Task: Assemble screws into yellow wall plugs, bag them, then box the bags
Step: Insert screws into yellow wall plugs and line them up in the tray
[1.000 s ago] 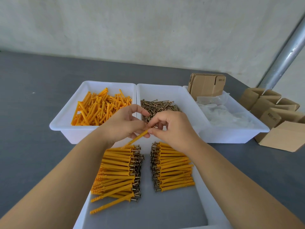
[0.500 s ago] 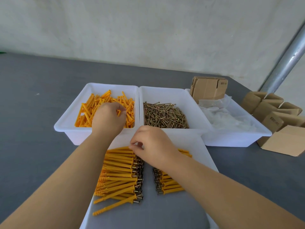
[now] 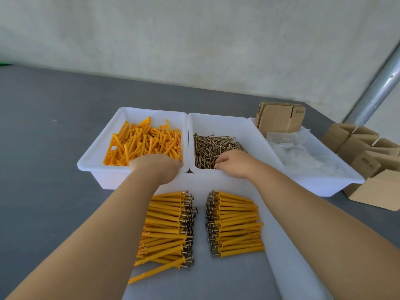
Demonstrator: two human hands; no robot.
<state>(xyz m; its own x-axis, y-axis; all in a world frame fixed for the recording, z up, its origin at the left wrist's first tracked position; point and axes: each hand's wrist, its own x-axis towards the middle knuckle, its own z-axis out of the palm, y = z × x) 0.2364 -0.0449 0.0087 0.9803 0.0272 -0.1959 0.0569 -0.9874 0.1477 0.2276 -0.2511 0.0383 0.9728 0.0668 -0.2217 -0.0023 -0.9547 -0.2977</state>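
So left hand is down in the yellow plugs, far-left bin, fingers hidden, can't tell. Right hand w/ fingertips curled, picking at screws, middle bin. Finished ones sit near.

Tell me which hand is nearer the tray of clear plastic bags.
Right. The right hand is in the screw bin, next to the tray of clear plastic bags. The left hand is one bin further, at the yellow plugs.

Matt yellow plastic plugs; shiny metal screws; cardboard boxes.
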